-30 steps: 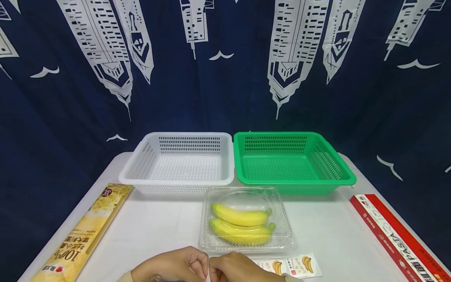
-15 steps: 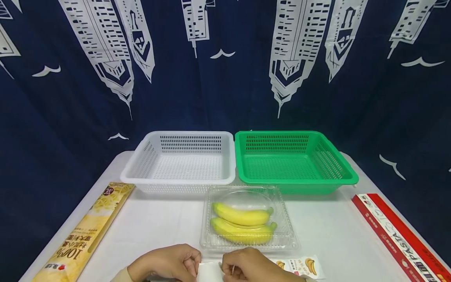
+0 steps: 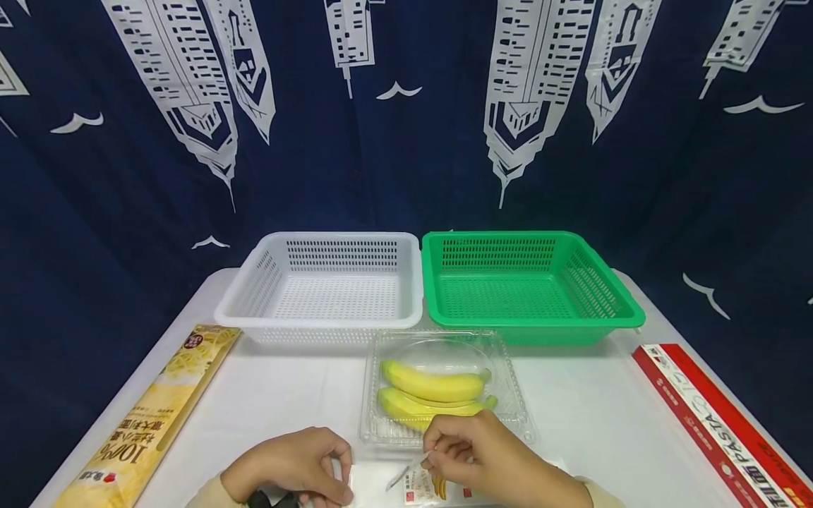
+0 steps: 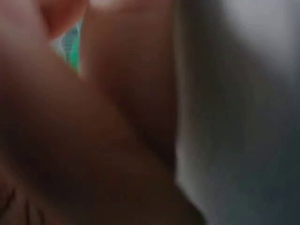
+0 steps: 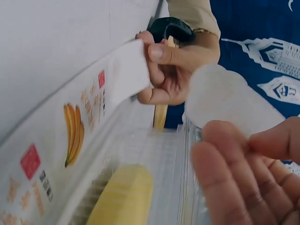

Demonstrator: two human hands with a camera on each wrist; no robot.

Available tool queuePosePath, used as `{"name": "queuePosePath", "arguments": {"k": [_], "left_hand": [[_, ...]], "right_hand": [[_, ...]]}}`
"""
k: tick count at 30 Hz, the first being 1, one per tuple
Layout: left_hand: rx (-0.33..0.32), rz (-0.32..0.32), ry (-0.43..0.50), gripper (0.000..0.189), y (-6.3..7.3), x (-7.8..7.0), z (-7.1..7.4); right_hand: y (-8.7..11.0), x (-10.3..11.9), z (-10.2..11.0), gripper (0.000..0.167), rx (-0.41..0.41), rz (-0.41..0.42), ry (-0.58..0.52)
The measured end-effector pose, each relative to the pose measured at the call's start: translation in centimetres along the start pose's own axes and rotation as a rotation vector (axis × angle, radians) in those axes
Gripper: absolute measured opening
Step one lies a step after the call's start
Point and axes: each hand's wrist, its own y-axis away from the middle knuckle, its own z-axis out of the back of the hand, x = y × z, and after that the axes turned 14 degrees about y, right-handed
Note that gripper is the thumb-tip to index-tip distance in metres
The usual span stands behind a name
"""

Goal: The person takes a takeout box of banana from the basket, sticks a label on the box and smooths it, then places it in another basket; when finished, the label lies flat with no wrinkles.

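In the head view my left hand [image 3: 305,462] pinches the white end of a long paper label strip [image 5: 89,101], printed with bananas and orange lettering. My right hand [image 3: 476,451] is raised over the strip and pinches a small translucent piece of backing paper [image 5: 229,101] between thumb and fingers, apart from the strip. Behind the hands, a clear plastic clamshell box [image 3: 513,395] holds two yellow bananas [image 3: 432,381]; the right hand overlaps its front edge in this view. The left wrist view is blurred and mostly filled by fingers and the pale strip.
A white basket [image 3: 317,324] and a green basket [image 3: 533,324] stand side by side at the back. A yellow pasta packet [image 3: 149,420] lies along the left edge, and a red and white pasta box [image 3: 718,427] along the right. A dark blue curtain [image 3: 406,169] hangs behind.
The hands were together, then separated. My right hand has moved right and up with the backing piece, while the left hand shifted slightly left with the label strip's end.
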Motion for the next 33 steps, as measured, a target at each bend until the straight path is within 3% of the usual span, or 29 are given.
{"name": "queuePosePath", "arguments": {"k": [4, 10, 16, 21, 27, 31, 33], "left_hand": [[-0.079, -0.014, -0.054, 0.011, 0.2, -0.2, 0.8], [-0.215, -0.121, -0.092, 0.021, 0.2, -0.2, 2.4], [-0.332, -0.207, -0.086, 0.044, 0.1, -0.3, 3.0], [-0.433, -0.311, -0.136, 0.057, -0.9, -1.2, 3.0], [-0.441, -0.426, -0.095, 0.071, -2.9, -2.0, 2.6], [-0.412, -0.442, -0.039, 0.081, -4.2, -2.2, 2.4], [-0.388, -0.439, -0.012, 0.084, -4.7, -2.4, 2.5]], "right_hand": [[-0.2, -0.3, 0.7, 0.027, -0.065, 0.029, 0.045], [-0.4, -0.9, 1.8, 0.03, -0.159, 0.053, 0.064], [-0.4, -1.0, 2.2, 0.012, -0.208, -0.04, -0.016], [-0.9, -1.1, 3.2, 0.01, -0.21, -0.138, -0.071], [-1.6, -1.0, 4.7, 0.034, -0.171, -0.249, -0.177], [-2.4, -1.0, 5.3, 0.048, -0.15, -0.366, -0.238], [-2.9, -1.1, 5.4, 0.043, -0.168, -0.425, -0.277]]}}
